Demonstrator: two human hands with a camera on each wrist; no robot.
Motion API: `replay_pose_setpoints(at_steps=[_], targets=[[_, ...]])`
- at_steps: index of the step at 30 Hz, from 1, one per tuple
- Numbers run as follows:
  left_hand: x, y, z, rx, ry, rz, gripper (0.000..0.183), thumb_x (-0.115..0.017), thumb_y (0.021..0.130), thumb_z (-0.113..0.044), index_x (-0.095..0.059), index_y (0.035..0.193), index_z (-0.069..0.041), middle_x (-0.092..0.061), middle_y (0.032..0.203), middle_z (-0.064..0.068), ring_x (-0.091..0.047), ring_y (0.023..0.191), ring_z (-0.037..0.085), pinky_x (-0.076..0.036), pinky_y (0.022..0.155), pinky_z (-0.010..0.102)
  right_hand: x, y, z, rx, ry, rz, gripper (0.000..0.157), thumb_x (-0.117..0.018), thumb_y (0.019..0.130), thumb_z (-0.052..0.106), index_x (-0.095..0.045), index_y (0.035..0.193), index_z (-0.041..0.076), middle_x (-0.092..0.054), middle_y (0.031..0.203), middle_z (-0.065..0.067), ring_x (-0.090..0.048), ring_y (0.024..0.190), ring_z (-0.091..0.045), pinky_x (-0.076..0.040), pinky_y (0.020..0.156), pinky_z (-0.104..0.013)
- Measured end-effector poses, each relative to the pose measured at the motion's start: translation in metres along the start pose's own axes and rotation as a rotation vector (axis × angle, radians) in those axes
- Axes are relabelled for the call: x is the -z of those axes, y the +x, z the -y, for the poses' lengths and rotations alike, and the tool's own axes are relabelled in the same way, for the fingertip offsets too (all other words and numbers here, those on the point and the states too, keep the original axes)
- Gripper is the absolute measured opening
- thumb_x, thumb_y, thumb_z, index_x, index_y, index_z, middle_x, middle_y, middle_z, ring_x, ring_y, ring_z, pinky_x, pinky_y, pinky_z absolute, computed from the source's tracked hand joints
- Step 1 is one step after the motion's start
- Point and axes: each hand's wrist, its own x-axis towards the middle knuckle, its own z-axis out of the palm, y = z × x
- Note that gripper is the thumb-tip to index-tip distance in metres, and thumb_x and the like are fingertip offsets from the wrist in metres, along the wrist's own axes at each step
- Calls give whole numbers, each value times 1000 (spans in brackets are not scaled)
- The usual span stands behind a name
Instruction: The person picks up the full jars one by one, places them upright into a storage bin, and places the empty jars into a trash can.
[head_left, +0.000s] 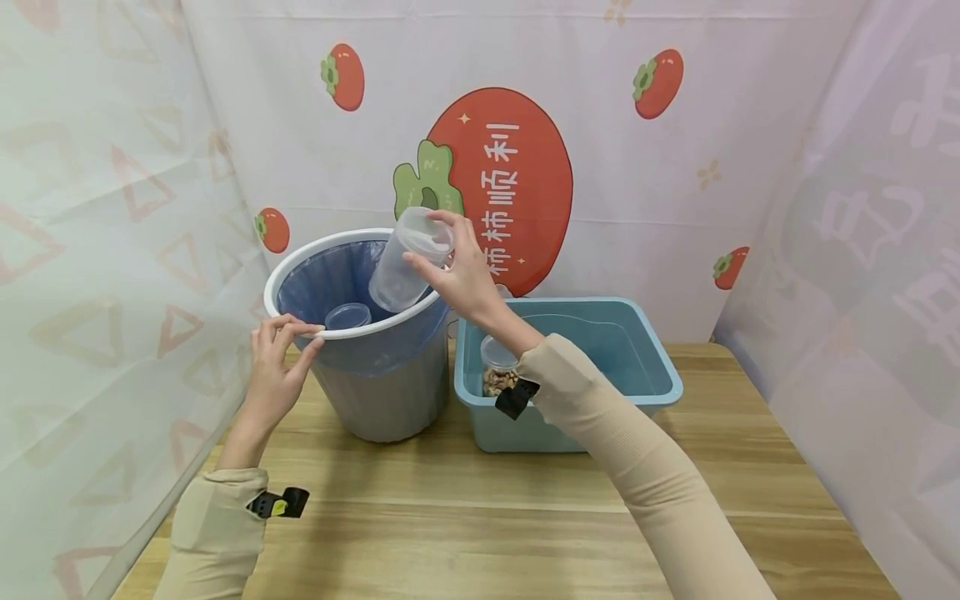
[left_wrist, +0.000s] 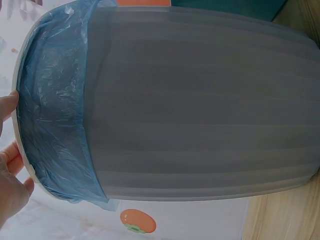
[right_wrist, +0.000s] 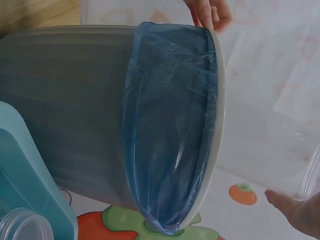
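A grey trash bin [head_left: 382, 404] with a white rim and a blue bin liner [head_left: 318, 279] stands on the table. My left hand [head_left: 277, 371] pinches the near left part of the rim between thumb and fingers. In my right hand [head_left: 472, 283] is a clear plastic jar [head_left: 401, 271], held near one end and tilted over the bin's mouth; it looks empty. Its other end dips just inside the rim. Another clear round container [head_left: 348, 316] lies inside the bin. The right wrist view shows the held jar [right_wrist: 265, 140] beyond the rim.
To the right of the bin sits a blue plastic tub [head_left: 532, 429]. A clear lidded jar of what look like nuts [head_left: 500, 381] stands in its left side, partly behind my right forearm. Printed cloth hangs behind and on both sides of the wooden table [head_left: 450, 517].
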Motion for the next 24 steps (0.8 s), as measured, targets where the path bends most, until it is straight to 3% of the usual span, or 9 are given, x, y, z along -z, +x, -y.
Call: replay_pose_setpoints(at_steps=[11,15,24], targets=[[0,-1,1,-1,-3,-3,19,-62,75,7,-59,93,2,-46,96,22,-34,95,31,-19,80,31,-11,0,-17,-54,-60,62,56,-67,79,21,-40,126,6,-41,122,-11,-44,105,-19,-44,80,-28],[0,-1,0,-2,-5,-1,20,-62,75,7,-59,94,2,-46,96,22,-34,95,30,-19,80,31,-13,-3,-22,-79,-78,96,54,-66,79,21,-43,125,6,-41,124,-12,-44,112,-21,-42,86,-32],[1,-1,1,25,2,-5,22,-63,74,9,-60,94,1,-46,97,21,-34,96,27,-19,80,32,-9,-28,-28,-16,-82,143,41,-63,82,15,-49,119,5,-46,118,-15,-45,111,-24,-39,90,-37]])
